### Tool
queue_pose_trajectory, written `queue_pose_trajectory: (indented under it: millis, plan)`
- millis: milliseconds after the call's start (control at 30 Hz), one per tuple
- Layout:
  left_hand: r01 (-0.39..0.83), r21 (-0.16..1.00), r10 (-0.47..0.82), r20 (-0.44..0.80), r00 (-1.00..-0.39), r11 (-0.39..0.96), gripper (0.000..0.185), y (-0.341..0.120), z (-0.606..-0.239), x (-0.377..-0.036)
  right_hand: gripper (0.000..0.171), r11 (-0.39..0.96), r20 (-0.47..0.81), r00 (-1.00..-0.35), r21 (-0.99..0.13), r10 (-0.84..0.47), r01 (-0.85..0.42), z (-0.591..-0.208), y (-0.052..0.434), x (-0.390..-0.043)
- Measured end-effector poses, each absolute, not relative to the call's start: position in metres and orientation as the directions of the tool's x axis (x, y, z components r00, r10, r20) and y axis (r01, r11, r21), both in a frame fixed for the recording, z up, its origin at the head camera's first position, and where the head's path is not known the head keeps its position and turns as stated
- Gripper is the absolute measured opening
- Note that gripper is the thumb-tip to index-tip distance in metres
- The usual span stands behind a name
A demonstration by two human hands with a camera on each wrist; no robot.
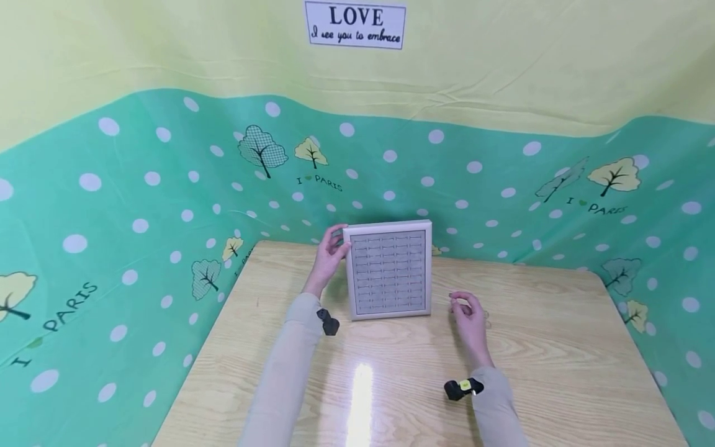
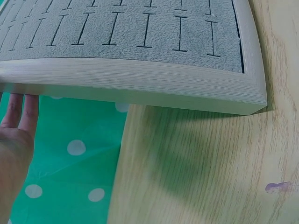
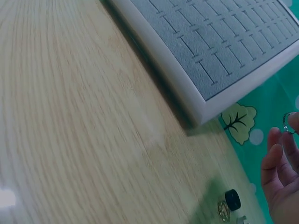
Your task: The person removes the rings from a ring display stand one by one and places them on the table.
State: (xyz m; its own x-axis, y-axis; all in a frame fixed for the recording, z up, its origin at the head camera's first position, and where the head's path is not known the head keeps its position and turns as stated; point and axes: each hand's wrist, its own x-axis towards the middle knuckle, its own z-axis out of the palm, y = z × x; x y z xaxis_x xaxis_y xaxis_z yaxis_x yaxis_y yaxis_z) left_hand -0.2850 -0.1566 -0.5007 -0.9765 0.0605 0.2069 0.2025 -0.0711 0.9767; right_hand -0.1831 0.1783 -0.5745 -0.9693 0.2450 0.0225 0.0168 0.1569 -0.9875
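A grey velvet slotted display tray (image 1: 389, 270) in a white frame stands tilted up on the wooden table (image 1: 558, 360). My left hand (image 1: 329, 251) holds the tray's upper left edge, with the fingers (image 2: 21, 109) reaching behind the frame (image 2: 140, 84). To the right of the tray, my right hand (image 1: 468, 308) hovers just above the table and pinches a small ring (image 3: 288, 122) at its fingertips (image 3: 275, 149). The tray's slots (image 3: 224, 42) look empty in the wrist views.
Small items lie on the table by the right hand: a black round piece (image 3: 232, 199), a gold ring (image 3: 223, 211) and a silver bit (image 3: 241, 219). A green polka-dot cloth (image 1: 139, 205) walls the table on three sides.
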Motion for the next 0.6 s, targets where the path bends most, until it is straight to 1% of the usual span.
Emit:
queue_pose_trajectory:
  millis: [200, 333, 433, 600]
  plan:
    - [0.218, 0.972, 0.083, 0.225, -0.971, -0.088, 0.048, -0.155, -0.486, -0.275, 0.021, 0.133, 0.028, -0.964, -0.991, 0.263, 0.008, -0.577, 0.191, -0.180]
    - [0.212, 0.974, 0.077, 0.218, -0.973, -0.073, 0.048, -0.155, -0.480, -0.271, 0.024, 0.130, 0.002, -0.964, -0.991, 0.265, 0.034, -0.580, 0.200, -0.178]
    - [0.208, 0.976, 0.081, 0.213, -0.974, -0.071, 0.047, -0.155, -0.478, -0.269, 0.022, 0.172, -0.007, -0.959, -0.983, 0.282, 0.057, -0.581, 0.208, -0.176]
    - [0.204, 0.977, 0.082, 0.210, -0.974, -0.069, 0.047, -0.155, -0.477, -0.269, 0.020, 0.277, 0.045, -0.951, -0.960, 0.307, 0.044, -0.584, 0.222, -0.175]
